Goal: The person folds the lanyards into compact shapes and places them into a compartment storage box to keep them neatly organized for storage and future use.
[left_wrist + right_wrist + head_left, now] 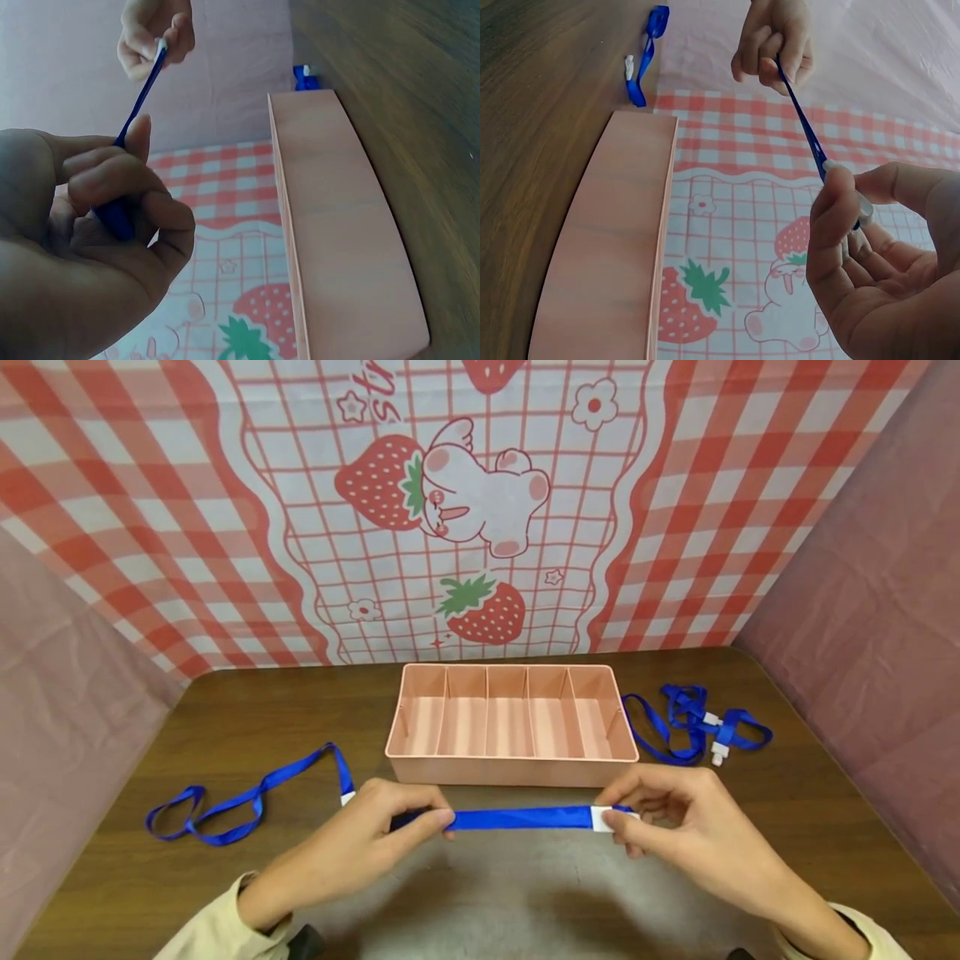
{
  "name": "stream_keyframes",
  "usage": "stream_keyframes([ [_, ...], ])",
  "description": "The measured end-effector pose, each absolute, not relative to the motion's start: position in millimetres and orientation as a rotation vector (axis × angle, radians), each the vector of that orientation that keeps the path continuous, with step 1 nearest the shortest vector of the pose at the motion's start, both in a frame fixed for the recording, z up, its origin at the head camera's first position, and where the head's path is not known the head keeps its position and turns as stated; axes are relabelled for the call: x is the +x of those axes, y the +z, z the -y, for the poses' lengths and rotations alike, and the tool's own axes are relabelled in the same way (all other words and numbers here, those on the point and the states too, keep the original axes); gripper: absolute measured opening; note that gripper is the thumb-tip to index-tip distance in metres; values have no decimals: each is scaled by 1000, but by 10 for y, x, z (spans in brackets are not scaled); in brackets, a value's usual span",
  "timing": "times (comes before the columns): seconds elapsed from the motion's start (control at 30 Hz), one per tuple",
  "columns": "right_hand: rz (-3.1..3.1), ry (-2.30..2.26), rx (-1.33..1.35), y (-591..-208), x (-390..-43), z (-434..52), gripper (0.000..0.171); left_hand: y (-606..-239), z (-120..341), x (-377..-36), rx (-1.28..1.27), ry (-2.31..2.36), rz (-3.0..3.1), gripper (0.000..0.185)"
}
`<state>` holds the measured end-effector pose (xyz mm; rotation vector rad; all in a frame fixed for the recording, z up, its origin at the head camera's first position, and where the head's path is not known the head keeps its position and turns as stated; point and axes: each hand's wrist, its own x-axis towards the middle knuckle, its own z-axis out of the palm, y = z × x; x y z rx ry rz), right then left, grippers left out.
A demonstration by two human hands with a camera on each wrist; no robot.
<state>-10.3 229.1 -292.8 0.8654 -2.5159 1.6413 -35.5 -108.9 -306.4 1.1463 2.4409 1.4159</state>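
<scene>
- Left hand (375,831) pinches flat blue ribbon lanyard (522,818), fingers curled; right hand (690,827) pinches its white plastic clip (602,819), ribbon straight between.
- Lanyard held just in front of pink plastic five-slot tray (510,771).
- Loose blue straps (728,731) on brown wood-grain table (165,881), both sides of tray.

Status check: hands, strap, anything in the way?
Left hand grips blue strap; right hand pinches its white clip. Strap straight between them, near side of pink tray. No obstruction visible between hands.
</scene>
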Motion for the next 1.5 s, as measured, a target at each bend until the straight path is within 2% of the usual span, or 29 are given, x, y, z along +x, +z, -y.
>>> stream_keyframes([
  [0.23, 2578, 1693, 852, -2944, -124, -2358, 15, -3127, 1247, -394, 1113, 1449, -2426, 20],
  [0.43, 2607, 1799, 882, -2975, -173, -2426, 14, -3107, 1396, -369, 1143, 1498, -2137, 19],
  [0.63, 2610, 1929, 873, -2990, -232, -2470, 12, -3030, 1430, -330, 1321, 1608, -1701, 36],
  [0.8, 2605, 1976, 897, -2966, -242, -2470, 12, -2928, 1380, -316, 1433, 1660, -1373, 20],
  [0.9, 2603, 1976, 914, -2961, -251, -2476, 13, -2907, 1360, -320, 1504, 1649, -1311, 19],
  [1.17, 2616, 1988, 925, -3019, -314, -2518, 14, -2940, 1266, -385, 1609, 1688, -1530, 12],
  [1.33, 2578, 2031, 990, -3079, -332, -2512, 15, -2852, 1233, -382, 1875, 1494, -1647, 13],
  [1.5, 2573, 2024, 1048, -3128, -299, -2461, 17, -2833, 1194, -316, 1923, 1300, -1820, 15],
])
